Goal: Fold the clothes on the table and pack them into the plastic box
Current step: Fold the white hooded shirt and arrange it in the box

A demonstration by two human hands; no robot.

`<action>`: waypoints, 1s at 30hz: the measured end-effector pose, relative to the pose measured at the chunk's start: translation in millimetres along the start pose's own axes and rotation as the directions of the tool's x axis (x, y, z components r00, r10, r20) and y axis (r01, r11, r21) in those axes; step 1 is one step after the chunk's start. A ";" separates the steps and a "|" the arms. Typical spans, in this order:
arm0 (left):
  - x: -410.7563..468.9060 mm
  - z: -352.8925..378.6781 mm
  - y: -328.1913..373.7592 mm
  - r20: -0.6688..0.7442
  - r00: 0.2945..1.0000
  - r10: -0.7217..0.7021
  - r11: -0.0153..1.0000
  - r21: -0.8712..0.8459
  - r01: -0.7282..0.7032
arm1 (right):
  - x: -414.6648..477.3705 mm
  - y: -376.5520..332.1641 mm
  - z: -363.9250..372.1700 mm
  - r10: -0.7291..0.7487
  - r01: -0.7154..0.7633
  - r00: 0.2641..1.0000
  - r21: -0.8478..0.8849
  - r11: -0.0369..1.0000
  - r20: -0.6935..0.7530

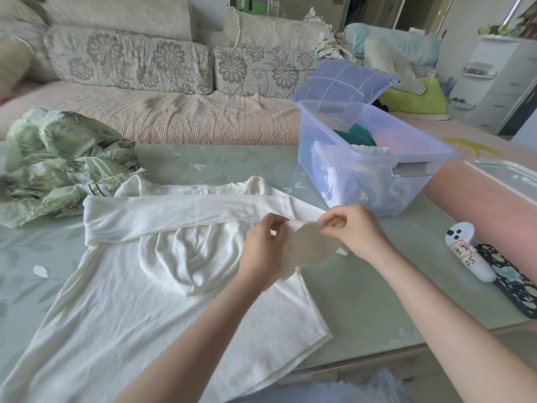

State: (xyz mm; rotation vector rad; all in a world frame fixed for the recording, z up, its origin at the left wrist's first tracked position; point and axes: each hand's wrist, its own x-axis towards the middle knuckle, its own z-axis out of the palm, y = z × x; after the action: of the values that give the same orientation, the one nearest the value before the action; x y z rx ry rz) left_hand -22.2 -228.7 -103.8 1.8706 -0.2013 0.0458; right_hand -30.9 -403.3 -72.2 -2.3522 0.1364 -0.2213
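Note:
A white ribbed top (136,301) lies spread on the table (363,286), one sleeve folded across its chest. My left hand (263,251) and my right hand (353,231) both pinch the end of the other sleeve (308,242), lifted just above the top's right side. A crumpled green leaf-print garment (55,161) lies at the table's far left. The clear plastic box (369,158) stands at the far right of the table, with folded clothes inside, dark green on top.
A white controller (467,248) with a label and a dark patterned phone case (511,283) lie at the right edge. A clear lid (505,173) rests on a pink surface to the right. A floral sofa (151,82) runs behind the table.

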 end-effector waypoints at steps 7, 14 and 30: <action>15.5 -46.1 -4.1 0.282 0.938 -0.201 0.977 0.133 0.170 | 14.2 23.7 26.9 -0.014 0.025 0.991 -0.080 0.997 0.136; 10.6 -46.2 -18.4 0.263 0.963 -0.049 0.916 0.397 -0.062 | 28.4 22.2 32.7 -0.080 0.084 0.994 -0.062 0.995 0.071; 23.9 -90.8 -33.5 0.166 0.966 -0.199 0.976 0.128 0.179 | 50.0 55.3 28.1 -0.128 0.144 0.972 -0.072 0.987 0.197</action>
State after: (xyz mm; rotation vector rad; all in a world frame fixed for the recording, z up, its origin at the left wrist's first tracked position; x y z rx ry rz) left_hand 13.1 -135.5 -104.4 1.9990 -0.1443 -0.2471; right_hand 21.8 -431.4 -124.9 -2.4556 -0.1120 -0.0539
